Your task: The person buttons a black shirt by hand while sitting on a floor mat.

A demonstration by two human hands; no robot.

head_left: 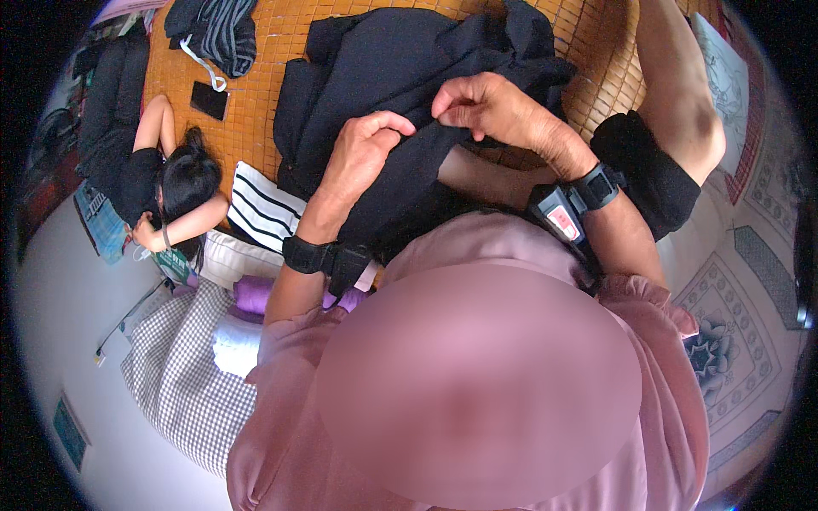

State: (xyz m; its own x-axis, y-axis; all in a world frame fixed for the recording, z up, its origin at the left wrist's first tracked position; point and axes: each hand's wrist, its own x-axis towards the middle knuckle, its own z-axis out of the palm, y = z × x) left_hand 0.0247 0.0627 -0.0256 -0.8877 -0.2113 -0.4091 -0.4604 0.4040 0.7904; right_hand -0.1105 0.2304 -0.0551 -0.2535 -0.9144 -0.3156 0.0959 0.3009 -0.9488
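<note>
A large black garment [400, 68] lies bunched on an orange woven mat [256, 102] in front of me. My left hand [362, 153] is curled around a fold of the black cloth near its middle. My right hand [486, 106] pinches the same cloth just to the right, fingers closed on an edge. Both wrists carry black strapped devices. My knee in black shorts [648, 170] rests at the right.
Another person [170, 183] with dark hair lies at the left of the mat. A black phone [209, 100] and dark striped clothing [217, 34] lie beyond. A black-and-white striped cloth [260, 209], a checked pillow [183, 375] and patterned floor tiles [741, 324] surround me.
</note>
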